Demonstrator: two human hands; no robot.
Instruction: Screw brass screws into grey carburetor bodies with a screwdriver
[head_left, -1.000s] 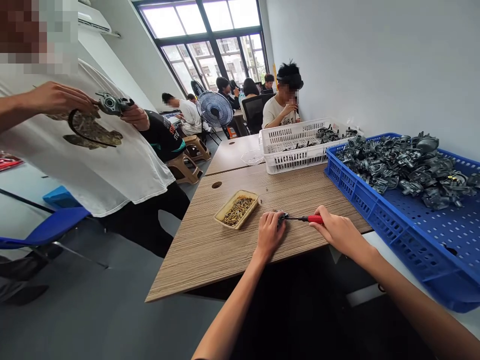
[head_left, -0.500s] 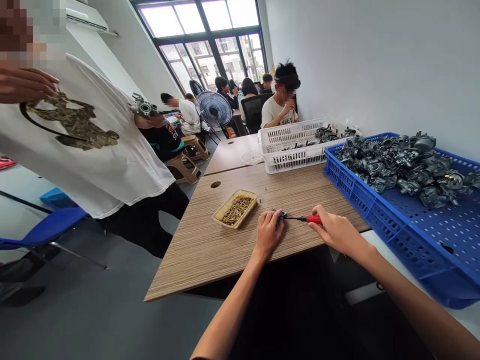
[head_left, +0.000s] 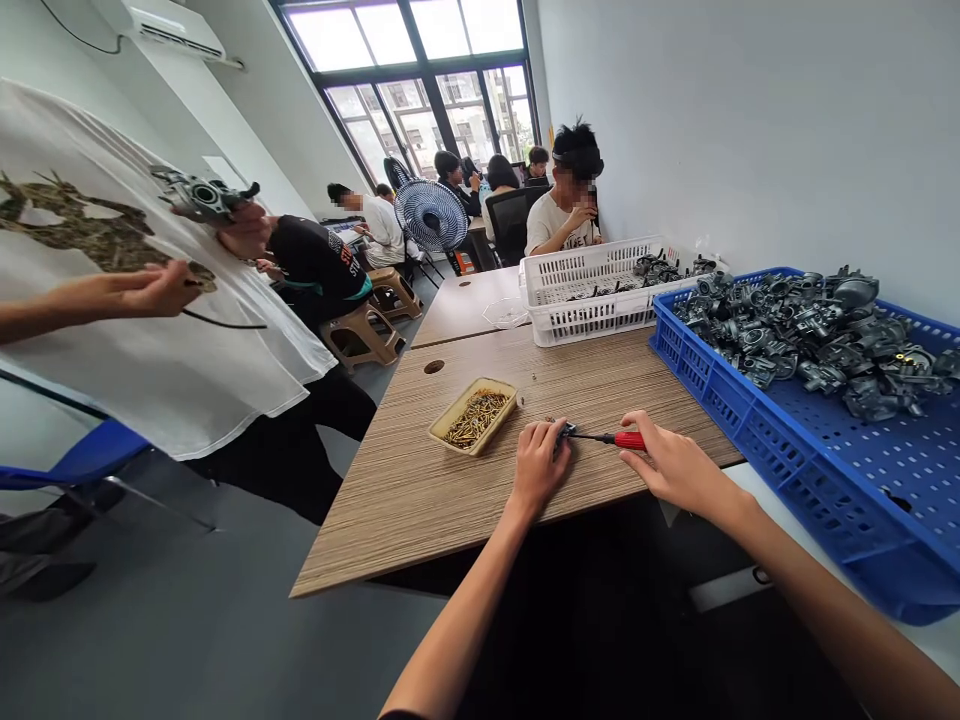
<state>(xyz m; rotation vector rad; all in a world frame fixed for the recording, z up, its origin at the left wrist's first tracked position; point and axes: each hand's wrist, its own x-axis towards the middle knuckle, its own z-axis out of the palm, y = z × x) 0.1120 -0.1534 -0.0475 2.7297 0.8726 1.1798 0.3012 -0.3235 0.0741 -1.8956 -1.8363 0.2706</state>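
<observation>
On the wooden table (head_left: 375, 500), my left hand (head_left: 538, 462) is closed around a small dark metal part (head_left: 568, 431), which is mostly hidden by the fingers. My right hand (head_left: 670, 462) grips the red handle of a screwdriver (head_left: 628, 440) between thumb and fingers. The screwdriver lies nearly level, and its shaft points left, with the tip at the metal part. Left of my left hand sits a cream tray (head_left: 436, 434) holding many small brass-coloured pieces (head_left: 478, 417).
A blue crate (head_left: 750, 420) heaped with metal castings (head_left: 817, 320) stands at the right. Behind is a white basket (head_left: 574, 325) with more castings. A person in a white shirt (head_left: 225, 390) stands left, holding a casting (head_left: 206, 198). Other people sit farther back.
The standing person has shifted left, lowering one hand and bringing the casting left and closer. My hands and the screwdriver look nearly unmoved; the view has shifted slightly.
</observation>
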